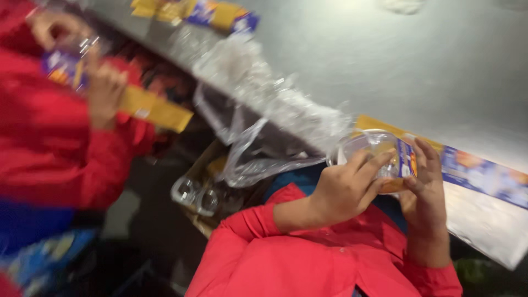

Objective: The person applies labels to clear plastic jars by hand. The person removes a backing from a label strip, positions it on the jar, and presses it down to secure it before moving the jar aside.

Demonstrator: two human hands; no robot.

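Observation:
My left hand (344,190) and my right hand (426,190) both grip a clear plastic blister shell (369,144) backed by a yellow and blue printed card (406,162), held at the front edge of the grey metal table (418,71). Fingers of the left hand press on the clear shell; my right hand's fingers wrap the card's right side. Both arms wear red sleeves. The picture is blurred by motion.
A heap of crumpled clear plastic bags (264,104) hangs over the table edge. Printed cards lie on the table (484,176) and at the back (220,14). A person in red at left holds another card pack (69,69). A cardboard box with clear shells (201,192) sits below.

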